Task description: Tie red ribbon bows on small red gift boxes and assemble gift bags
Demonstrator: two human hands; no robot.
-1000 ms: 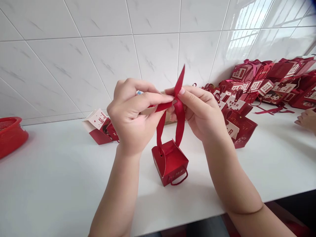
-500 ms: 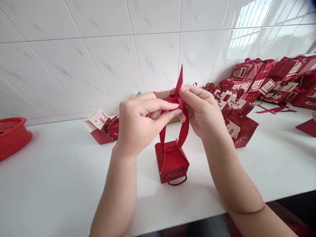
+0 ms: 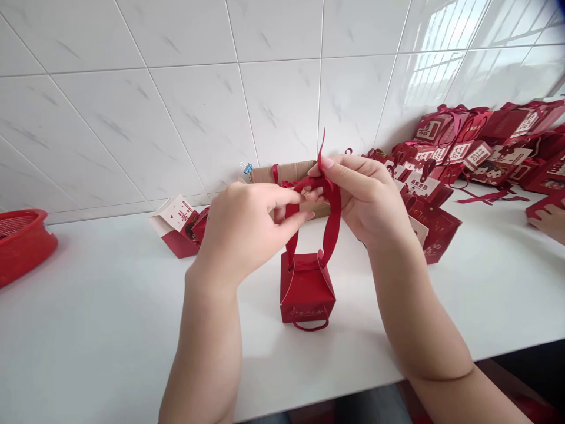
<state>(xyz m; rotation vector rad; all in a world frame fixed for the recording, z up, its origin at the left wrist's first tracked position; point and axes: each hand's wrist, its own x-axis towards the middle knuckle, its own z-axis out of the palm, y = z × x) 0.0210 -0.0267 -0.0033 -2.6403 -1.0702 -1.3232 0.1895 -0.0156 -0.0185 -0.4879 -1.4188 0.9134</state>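
Ribbon-tying is what the two hands are busy with over a small red cardboard gift box [image 3: 308,287] that is standing upright on the white countertop [image 3: 97,330], near the front edge and about midway along it. A dark red satin ribbon [image 3: 332,227] is rising from both sides of the box top, and its two strands are meeting above the box, where the hands are working them. The right hand [image 3: 359,197] is pinching the ribbon between thumb and forefinger, with one loose end sticking up past the fingertips. The left hand [image 3: 247,227] is closing on the other strand, thumb and first fingers curled in around it, though I cannot tell exactly how the ribbon is passing under them. To my eye the knot or bow is half formed, and finishing it is going to need both ends kept taut while the box stays put. Behind the hands a brown cardboard carton [image 3: 286,174] is sitting against the white tiled wall [image 3: 176,88]. Far right, a heap of red gift boxes with white labels [image 3: 477,153] is piling up. To the left a tipped red-and-white box [image 3: 176,227] is lying on its side, and a red plastic basket [image 3: 24,241] is at the far left edge. Another person's hand [image 3: 549,224] is showing at the right edge.
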